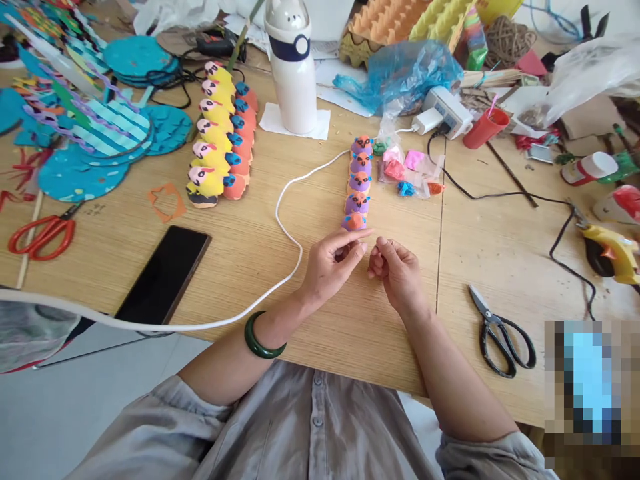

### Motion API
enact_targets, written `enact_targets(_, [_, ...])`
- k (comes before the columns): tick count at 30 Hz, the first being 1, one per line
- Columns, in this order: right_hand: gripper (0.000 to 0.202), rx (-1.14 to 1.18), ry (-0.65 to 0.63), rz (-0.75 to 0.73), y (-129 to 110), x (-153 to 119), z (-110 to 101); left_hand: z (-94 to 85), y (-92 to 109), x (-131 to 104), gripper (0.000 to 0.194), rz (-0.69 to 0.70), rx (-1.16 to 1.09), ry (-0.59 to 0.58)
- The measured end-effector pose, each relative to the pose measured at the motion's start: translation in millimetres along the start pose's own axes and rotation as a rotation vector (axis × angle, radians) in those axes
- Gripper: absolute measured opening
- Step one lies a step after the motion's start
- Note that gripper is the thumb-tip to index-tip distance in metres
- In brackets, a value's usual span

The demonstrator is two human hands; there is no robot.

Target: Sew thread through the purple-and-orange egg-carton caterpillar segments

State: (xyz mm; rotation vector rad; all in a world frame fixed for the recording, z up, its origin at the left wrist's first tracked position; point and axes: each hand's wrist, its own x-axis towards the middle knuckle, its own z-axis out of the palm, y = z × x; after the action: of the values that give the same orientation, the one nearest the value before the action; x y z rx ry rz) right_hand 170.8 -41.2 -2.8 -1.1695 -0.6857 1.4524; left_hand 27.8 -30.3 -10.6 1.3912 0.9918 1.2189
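My left hand (334, 263), with a dark green bangle on the wrist, is just in front of a row of purple egg-carton cups (358, 181) topped with orange clay faces and small blue pieces. Its index finger points out straight while the thumb presses toward the curled fingers. Close beside it, my right hand (397, 268) has thumb and fingertips pinched together. Whatever either hand holds is too small or hidden to make out. Behind the row, small bags of pink clay (395, 167) and a blue clay lump (406, 189) lie on the wooden table (400, 347).
Black scissors (500, 333) lie at right, a yellow glue gun (613, 253) beyond. A phone (167, 273), red-handled scissors (45, 233) and a white cable (280, 207) are at left. Yellow and orange decorated egg-carton rows (215, 140), a white bottle (295, 87) and a power strip (447, 110) stand behind.
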Motion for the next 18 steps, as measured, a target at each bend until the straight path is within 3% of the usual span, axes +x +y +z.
enact_targets(4, [0.04,-0.021,0.023,-0.054,1.0,-0.3,0.4,-0.5,0.4,-0.3,0.026,-0.025,-0.006,0.024])
enact_targets(18, [0.048,-0.098,0.002,-0.114,11.3,0.7,-0.9,2.8,-2.4,0.7,0.024,0.011,0.012,-0.05])
